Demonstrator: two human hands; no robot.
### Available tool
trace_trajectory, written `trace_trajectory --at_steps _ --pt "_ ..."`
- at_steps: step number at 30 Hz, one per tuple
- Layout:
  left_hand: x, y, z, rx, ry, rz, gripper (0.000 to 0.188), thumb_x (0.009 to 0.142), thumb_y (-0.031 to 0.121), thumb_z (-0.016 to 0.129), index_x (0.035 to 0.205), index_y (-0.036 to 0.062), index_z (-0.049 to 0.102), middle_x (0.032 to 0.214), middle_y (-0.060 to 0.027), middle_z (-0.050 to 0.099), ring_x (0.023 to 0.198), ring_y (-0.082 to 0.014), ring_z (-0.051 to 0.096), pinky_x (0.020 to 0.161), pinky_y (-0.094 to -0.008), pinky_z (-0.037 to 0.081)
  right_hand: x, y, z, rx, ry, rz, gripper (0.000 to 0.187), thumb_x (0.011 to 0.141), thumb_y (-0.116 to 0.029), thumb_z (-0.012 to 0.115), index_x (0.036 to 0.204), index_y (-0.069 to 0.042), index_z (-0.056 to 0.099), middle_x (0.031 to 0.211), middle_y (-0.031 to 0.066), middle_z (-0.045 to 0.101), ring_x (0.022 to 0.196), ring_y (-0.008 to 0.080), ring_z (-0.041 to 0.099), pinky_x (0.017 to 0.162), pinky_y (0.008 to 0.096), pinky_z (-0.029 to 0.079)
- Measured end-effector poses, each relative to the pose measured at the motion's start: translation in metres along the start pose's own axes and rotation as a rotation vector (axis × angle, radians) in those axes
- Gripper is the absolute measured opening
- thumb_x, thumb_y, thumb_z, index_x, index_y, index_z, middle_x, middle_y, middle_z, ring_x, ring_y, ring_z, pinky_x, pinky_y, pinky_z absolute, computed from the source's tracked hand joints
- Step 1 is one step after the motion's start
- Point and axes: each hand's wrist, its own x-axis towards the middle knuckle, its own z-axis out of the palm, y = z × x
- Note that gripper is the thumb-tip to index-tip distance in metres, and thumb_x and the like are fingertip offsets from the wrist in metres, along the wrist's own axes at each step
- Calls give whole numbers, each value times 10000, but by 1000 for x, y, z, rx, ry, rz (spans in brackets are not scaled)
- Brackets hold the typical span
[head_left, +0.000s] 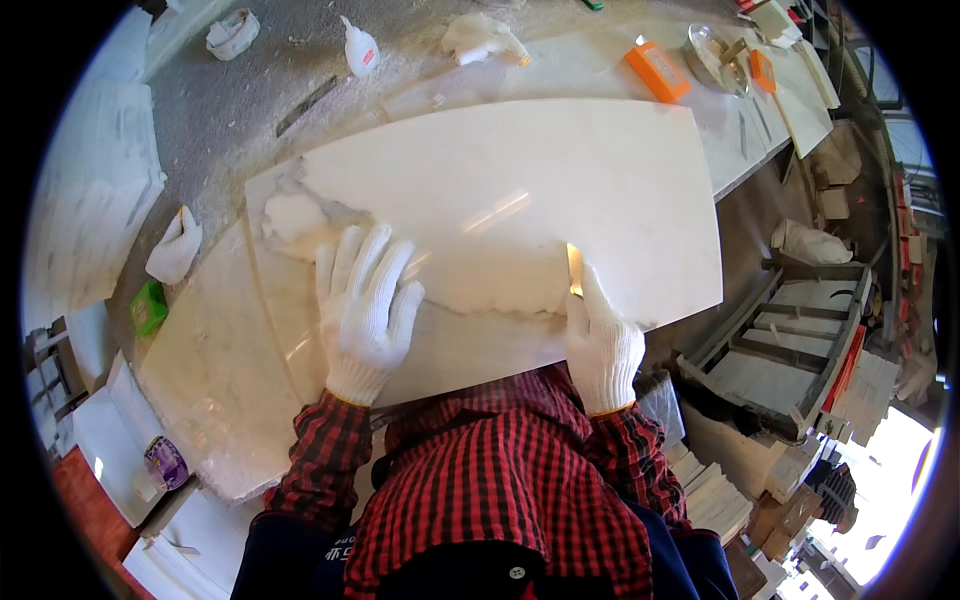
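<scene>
A polished white stone slab (520, 170) with grey veining lies across the work surface in front of me. My left hand (365, 315), in a white knit glove, rests flat on the slab's left part with its fingers spread. Near the slab's right front edge, my right hand (607, 345), gloved the same way, is closed around a thin, flat scraper blade (575, 268). The blade points away from me and shines yellow in the light. The glove hides its lower end, and I cannot tell whether its tip touches the stone.
Beyond the slab are a white squeeze bottle (361, 50), a crumpled white cloth (482, 40), an orange box (657, 72) and a metal bowl (716, 60). Leftward sit a white glove (175, 246), a green box (149, 308) and a purple can (165, 463). A metal frame (795, 340) stands right.
</scene>
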Motion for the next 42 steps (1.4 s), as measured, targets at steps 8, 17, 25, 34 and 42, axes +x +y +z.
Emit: trace_trajectory --at_steps 8,17,25,34,42 --pt "1 -2 -2 -80 70 2 411 938 120 694 1341 46 671 1405 -181 632 1359 -399 539 1196 -538 336 5 -35 38 145 -136 -322 603 949 -193 635 1532 -274 506 720 127 672 597 352 648 566 468 518" --pt "-21 10 -12 -553 318 -275 437 1062 61 476 1477 -72 508 1510 -202 550 1415 -301 506 1212 -401 343 -33 -63 5 473 -504 -246 519 925 -157 690 1434 -128 597 931 208 714 802 384 708 686 447 557" --pt "-50 61 3 -379 227 -168 635 967 72 652 1531 -96 415 1552 -253 487 1464 -397 432 1225 -478 317 -59 -38 6 857 -441 -214 499 956 -106 686 1449 -136 615 849 94 723 696 173 675 670 321 558" --pt "-51 40 0 -21 111 -69 498 933 161 705 1403 25 610 1486 -214 555 1402 -438 475 1209 -546 313 -11 36 -12 14 14 -110 479 991 -240 593 1469 -218 569 752 174 698 665 369 696 605 477 538" --pt "-49 42 9 20 108 -55 458 921 152 704 1358 27 649 1416 -185 618 1371 -437 505 1190 -543 342 19 -17 0 -158 -171 -63 356 992 -305 583 1332 -210 630 788 151 717 725 391 706 640 510 548"
